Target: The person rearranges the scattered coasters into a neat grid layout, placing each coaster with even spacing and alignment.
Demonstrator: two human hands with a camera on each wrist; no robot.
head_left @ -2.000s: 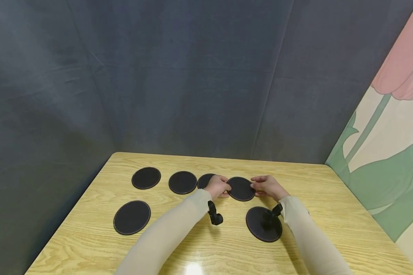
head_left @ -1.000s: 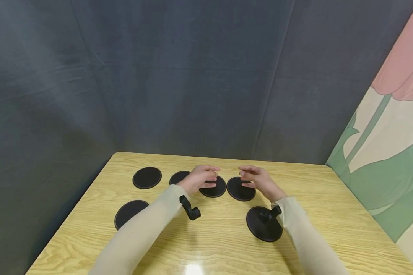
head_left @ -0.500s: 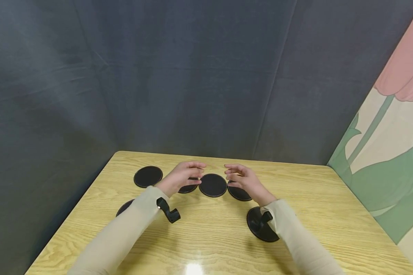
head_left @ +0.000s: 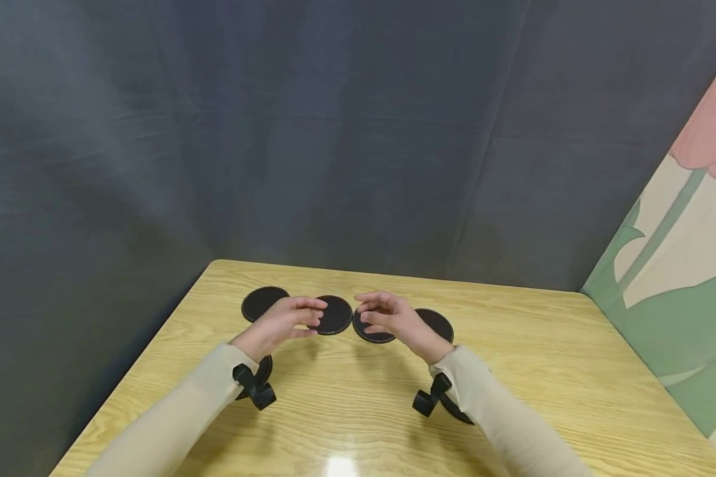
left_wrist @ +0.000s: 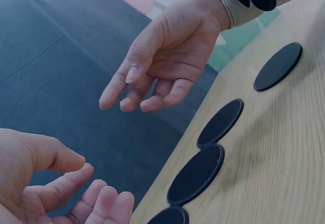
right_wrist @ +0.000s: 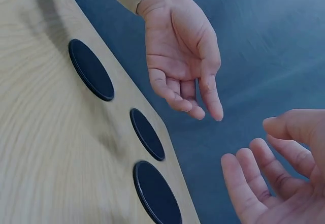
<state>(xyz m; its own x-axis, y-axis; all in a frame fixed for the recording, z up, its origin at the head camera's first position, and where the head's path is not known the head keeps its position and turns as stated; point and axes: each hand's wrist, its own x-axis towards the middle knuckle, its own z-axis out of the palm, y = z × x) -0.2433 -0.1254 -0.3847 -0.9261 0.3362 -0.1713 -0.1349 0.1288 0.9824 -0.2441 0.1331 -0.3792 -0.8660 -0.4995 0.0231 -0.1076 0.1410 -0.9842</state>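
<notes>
Both hands hover above the back of the table, fingers loosely bent and holding nothing, palms turned toward each other with a gap between. My left hand [head_left: 282, 322] is nearest two black round coasters, one at the back left [head_left: 260, 302] and a second coaster [head_left: 337, 314] by its fingertips. In the head view my right hand [head_left: 401, 322] overlaps a third coaster [head_left: 374, 337], which sits edge to edge with the second. Right of that hand lies another coaster [head_left: 439, 323]. From the right wrist, the left hand [right_wrist: 180, 56] shows its open palm.
Nearer the front, a coaster [head_left: 265, 371] lies partly hidden under the left wrist, and another [head_left: 455, 409] under the right forearm. The wooden table [head_left: 346, 397] ends at a dark curtain [head_left: 358, 132]. A flower-patterned panel [head_left: 680, 291] stands at right.
Both hands have let go of the edges of the rightmost back-row coaster, lifted, and moved left with a wider gap between them. The coasters keep their arrangement; the head view has shifted slightly.
</notes>
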